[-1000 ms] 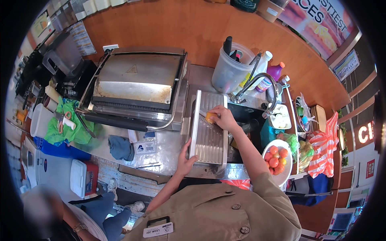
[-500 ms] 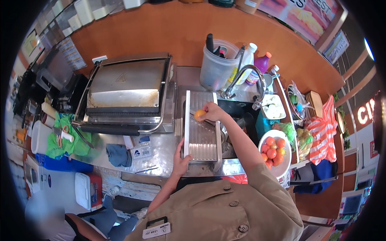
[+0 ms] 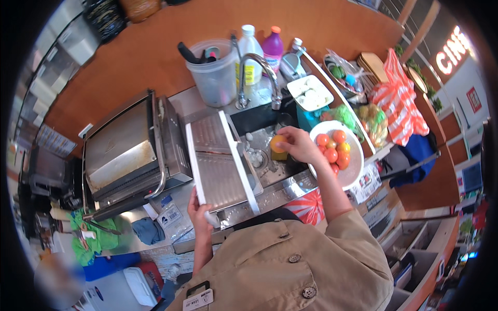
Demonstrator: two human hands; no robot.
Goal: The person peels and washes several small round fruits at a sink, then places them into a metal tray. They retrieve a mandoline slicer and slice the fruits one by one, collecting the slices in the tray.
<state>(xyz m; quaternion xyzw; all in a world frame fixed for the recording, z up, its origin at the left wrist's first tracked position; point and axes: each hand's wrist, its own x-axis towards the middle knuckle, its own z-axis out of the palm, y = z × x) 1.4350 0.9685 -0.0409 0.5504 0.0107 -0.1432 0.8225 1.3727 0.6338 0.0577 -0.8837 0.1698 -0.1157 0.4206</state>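
Note:
My left hand grips the near left corner of a stainless mandoline slicer, which lies tilted across the counter beside the sink. In my right hand is an orange tomato, pinched in the fingertips over the sink, off the slicer. A white bowl just right of that hand holds several red and orange tomatoes. Whether the tomato has a cut face is not clear from here.
A press grill stands left of the slicer. Behind the sink are a curved tap, a plastic bucket of utensils and several bottles. White pieces fill a square tub. A striped bag sits far right.
My right hand has lifted the tomato off the slicer and moved right over the sink. My left hand stays on the slicer's near end. The whole view has turned to the right.

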